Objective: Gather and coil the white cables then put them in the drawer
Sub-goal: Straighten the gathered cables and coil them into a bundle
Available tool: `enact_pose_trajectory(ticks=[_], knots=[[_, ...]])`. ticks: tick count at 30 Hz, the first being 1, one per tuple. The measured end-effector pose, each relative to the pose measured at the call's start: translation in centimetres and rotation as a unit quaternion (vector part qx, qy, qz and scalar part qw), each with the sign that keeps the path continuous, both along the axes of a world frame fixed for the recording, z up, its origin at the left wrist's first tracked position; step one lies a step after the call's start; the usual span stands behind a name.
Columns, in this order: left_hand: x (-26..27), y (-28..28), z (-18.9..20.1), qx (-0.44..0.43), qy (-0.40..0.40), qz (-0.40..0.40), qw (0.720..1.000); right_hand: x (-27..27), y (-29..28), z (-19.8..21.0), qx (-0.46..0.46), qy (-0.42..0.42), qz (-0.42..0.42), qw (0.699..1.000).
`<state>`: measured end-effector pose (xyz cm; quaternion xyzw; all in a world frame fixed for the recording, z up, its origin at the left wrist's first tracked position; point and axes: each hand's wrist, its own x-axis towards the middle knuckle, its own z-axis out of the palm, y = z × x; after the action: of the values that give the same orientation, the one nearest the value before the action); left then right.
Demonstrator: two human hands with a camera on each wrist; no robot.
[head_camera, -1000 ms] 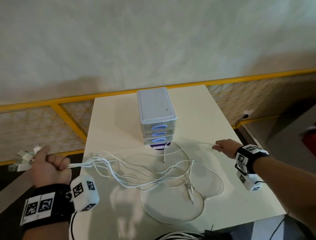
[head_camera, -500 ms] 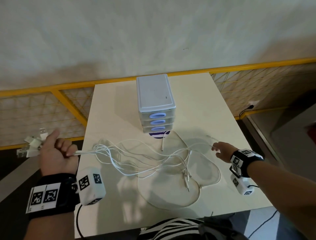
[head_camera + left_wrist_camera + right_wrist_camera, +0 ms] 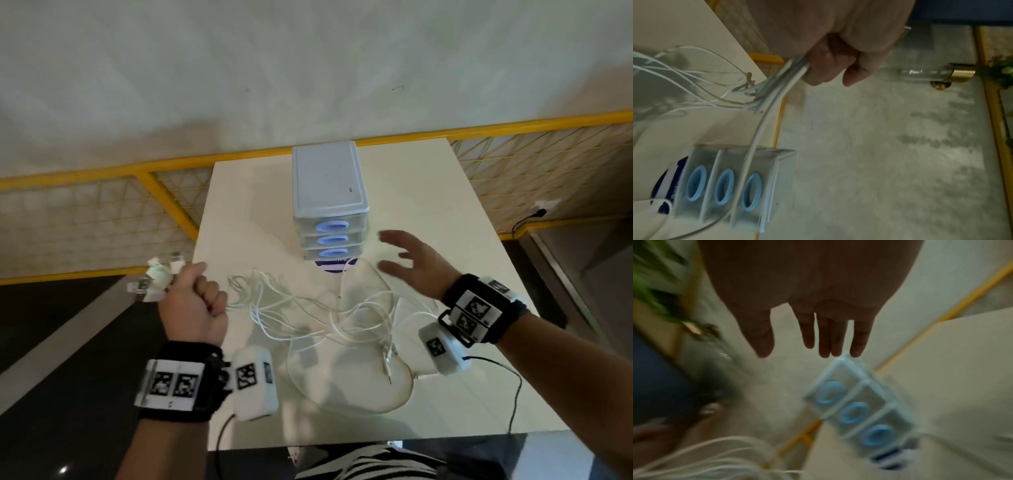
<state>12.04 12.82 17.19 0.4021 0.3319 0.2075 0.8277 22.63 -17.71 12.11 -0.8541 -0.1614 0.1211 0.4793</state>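
Observation:
Several white cables (image 3: pixel 318 315) sprawl in loose loops over the cream table (image 3: pixel 445 212), in front of a small grey drawer unit (image 3: pixel 329 192) with three blue handles. My left hand (image 3: pixel 195 301) grips the gathered cable ends at the table's left edge, and their white plugs (image 3: pixel 154 277) stick out past my fist. In the left wrist view the bundle (image 3: pixel 781 82) runs out of the curled fingers. My right hand (image 3: pixel 407 260) hovers with fingers spread, just right of the drawers, above the cables and holding nothing. The right wrist view shows its straight fingers (image 3: pixel 828 337) over the drawer unit (image 3: pixel 855 412).
A dark blue object (image 3: pixel 335 265) peeks out under the drawer unit's front. A yellow mesh fence (image 3: pixel 102 212) runs behind and beside the table. The table's near edge is close to my striped clothing (image 3: pixel 359 462). A black cord (image 3: pixel 513 387) trails off the right front corner.
My right hand let go of the cable end it held at the right and rose toward the drawers, fingers spreading. The left fist moved in toward the table with the bundle.

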Motion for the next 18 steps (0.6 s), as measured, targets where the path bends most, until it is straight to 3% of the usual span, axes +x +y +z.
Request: enact_pose_trajectory(ticks=[3, 6, 8, 11, 15, 18], knots=[[0.7, -1.4, 0.0, 0.0, -0.009, -0.006, 1.0, -2.8, 8.1, 4.3, -0.018, -0.018, 0.178, 0.984], [1.0, -2.1, 0.0, 0.0, -0.027, -0.026, 0.999, -5.5, 15.8, 4.8, -0.065, -0.058, 0.287, 0.954], [0.9, -1.6, 0.0, -0.007, -0.044, -0.047, 0.998, -6.3, 18.9, 4.4, -0.047, -0.05, 0.281, 0.957], [0.8, 0.4, 0.0, -0.098, -0.079, -0.058, 0.99, -6.3, 20.2, 3.8, -0.052, -0.028, 0.249, 0.967], [0.5, 2.0, -0.5, -0.102, -0.045, -0.099, 0.989, -5.6, 20.1, 3.3, -0.165, -0.074, 0.256, 0.95], [0.9, 2.3, -0.5, -0.095, -0.024, -0.084, 0.992, -4.7, 20.5, 2.9, -0.252, -0.091, 0.233, 0.935]])
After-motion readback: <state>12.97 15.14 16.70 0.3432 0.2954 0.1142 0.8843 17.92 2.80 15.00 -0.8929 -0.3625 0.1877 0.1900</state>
